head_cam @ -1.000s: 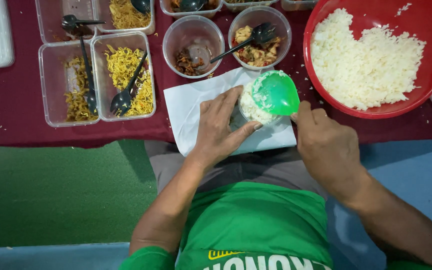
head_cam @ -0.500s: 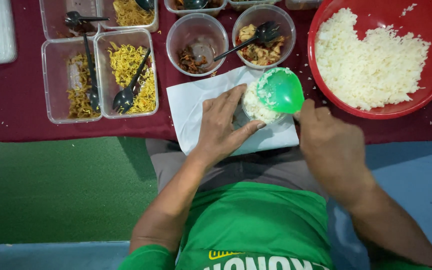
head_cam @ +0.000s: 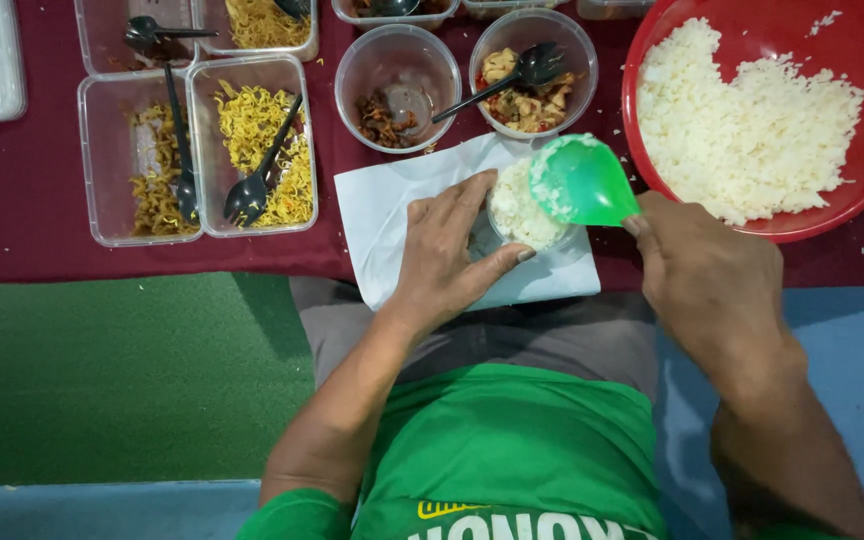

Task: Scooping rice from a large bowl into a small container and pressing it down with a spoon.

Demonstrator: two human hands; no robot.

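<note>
- White rice already fills the small clear plastic cup (head_cam: pixel 524 212), which stands on a white paper sheet (head_cam: pixel 392 215) on the maroon-clothed counter (head_cam: pixel 32 200); judging by this, the filling is nearly finished.
- The left hand (head_cam: pixel 444 255) curls its fingers around the cup, steadying it.
- The right hand (head_cam: pixel 707 290) grips the green plastic rice scoop (head_cam: pixel 580 182), tilted over the cup's right rim, beside the red plastic bowl of rice (head_cam: pixel 862 60).

No packages, labels (or screens) visible.
</note>
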